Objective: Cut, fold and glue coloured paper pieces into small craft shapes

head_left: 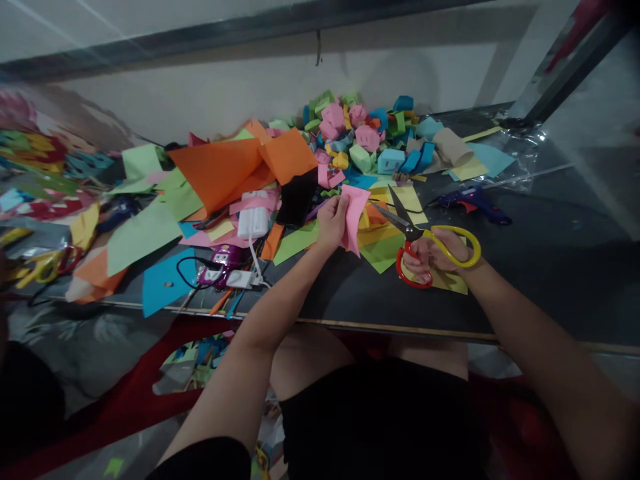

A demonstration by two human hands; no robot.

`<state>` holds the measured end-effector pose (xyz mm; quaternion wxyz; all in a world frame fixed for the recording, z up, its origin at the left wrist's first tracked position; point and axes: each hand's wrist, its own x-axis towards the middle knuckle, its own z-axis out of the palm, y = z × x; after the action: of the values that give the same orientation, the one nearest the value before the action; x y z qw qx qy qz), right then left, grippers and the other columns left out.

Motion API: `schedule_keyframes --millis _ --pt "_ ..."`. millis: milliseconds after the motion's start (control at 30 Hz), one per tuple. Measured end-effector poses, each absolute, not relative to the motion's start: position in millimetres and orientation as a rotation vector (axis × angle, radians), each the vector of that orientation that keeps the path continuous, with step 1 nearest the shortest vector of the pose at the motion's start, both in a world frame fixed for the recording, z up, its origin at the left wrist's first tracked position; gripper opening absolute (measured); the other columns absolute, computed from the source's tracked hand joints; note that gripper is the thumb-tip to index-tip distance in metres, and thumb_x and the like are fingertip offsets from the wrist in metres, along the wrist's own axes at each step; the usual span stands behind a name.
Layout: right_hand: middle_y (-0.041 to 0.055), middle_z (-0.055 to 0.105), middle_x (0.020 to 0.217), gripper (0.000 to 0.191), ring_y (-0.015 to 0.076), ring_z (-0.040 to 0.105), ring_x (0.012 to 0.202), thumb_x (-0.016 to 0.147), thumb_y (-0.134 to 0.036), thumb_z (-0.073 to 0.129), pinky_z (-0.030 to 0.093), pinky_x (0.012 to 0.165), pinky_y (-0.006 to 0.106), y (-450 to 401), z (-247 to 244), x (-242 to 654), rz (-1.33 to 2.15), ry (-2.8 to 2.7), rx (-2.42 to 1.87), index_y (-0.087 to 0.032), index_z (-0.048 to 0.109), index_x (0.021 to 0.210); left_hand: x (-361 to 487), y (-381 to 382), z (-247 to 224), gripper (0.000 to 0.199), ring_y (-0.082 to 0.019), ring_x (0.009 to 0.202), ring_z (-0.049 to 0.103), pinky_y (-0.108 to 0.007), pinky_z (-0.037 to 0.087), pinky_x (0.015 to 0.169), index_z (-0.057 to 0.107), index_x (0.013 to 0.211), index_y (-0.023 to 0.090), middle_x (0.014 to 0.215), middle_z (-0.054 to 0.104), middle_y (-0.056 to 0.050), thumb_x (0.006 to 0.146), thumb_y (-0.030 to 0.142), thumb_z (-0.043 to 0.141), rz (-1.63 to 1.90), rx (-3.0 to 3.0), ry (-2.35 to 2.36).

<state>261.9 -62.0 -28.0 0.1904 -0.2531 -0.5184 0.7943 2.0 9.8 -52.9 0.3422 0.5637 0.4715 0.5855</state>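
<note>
My left hand (332, 221) is closed on a piece of pink paper (355, 217), pinching its left edge and holding it upright over the table. In my right hand (434, 253) is a pair of scissors (413, 232) with one red and one yellow handle loop. My fingers pass through the loops. The blades are spread apart and point up and left, toward the pink paper but apart from it. Yellow and green paper sheets (380, 253) lie beneath, between my hands.
Small folded paper shapes (367, 138) are heaped against the wall. Orange sheets (225, 170) and a black phone (297, 199) lie to the left, near a purple power strip (223, 265). A blue glue gun (473, 202) rests at right. The table's front edge (380, 327) is close to me.
</note>
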Motion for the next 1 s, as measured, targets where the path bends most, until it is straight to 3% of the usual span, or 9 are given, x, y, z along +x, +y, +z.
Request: schedule_keyframes --millis 267,433,767,1000 --pt "0.0021 0.043 0.073 0.065 0.0132 0.045 0.058 0.088 -0.083 0.040 0.054 0.056 0.036 -59 -38 264 2.259 -1.428 -0.613 -0.022 0.042 0.062 3 7 -54 0.052 -0.012 0.066 0.044 -0.025 0.036 0.062 0.055 0.069 0.019 0.066 0.049 0.002 0.094 0.064 0.057 1.538 1.559 1.261" --pt "-0.0004 0.042 0.067 0.083 0.0141 0.048 0.054 0.078 -0.098 0.022 0.053 0.048 0.031 -53 -38 266 2.345 -1.491 -0.604 -0.021 0.051 0.075 -1 7 -52 0.049 -0.012 0.066 0.048 -0.025 0.038 0.065 0.058 0.071 0.019 0.067 0.054 0.001 0.094 0.062 0.059 1.547 1.631 1.273" --pt "-0.0013 0.044 0.067 0.087 0.0145 0.052 0.052 0.074 -0.101 0.019 0.056 0.051 0.033 -50 -37 264 2.384 -1.535 -0.583 -0.021 0.051 0.082 -1 11 -44 0.043 -0.013 0.065 0.062 -0.024 0.045 0.059 0.072 0.083 0.014 0.076 0.072 -0.003 0.069 0.052 0.087 1.154 1.343 0.996" --pt "-0.0031 0.044 0.067 0.086 0.0123 0.051 0.049 0.070 -0.103 0.029 0.055 0.052 0.030 -52 -33 262 2.402 -1.525 -0.653 -0.020 0.051 0.081 -3 11 -41 0.045 -0.011 0.060 0.058 -0.023 0.040 0.053 0.072 0.080 0.015 0.073 0.070 -0.003 0.071 0.057 0.085 1.101 1.362 0.988"
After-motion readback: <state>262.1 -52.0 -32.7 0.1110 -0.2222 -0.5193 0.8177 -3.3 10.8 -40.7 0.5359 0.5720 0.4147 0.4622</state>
